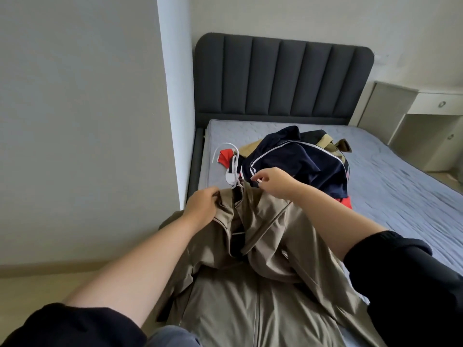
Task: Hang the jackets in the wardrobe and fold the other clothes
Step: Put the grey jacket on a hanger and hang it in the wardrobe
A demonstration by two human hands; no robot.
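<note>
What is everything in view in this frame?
khaki jacket: one, khaki, nearest, collar held up
hanger: one, white, on bed beyond collar
navy garment: one, navy, white piping, mid-bed pile
red garment: one, red, under pile
tan garment: one, tan, behind pile
bed: one, grey-blue mattress, dark headboard
cabinet: one, white, right of bed
left hand: grips jacket collar
right hand: pinches jacket's top edge
</note>
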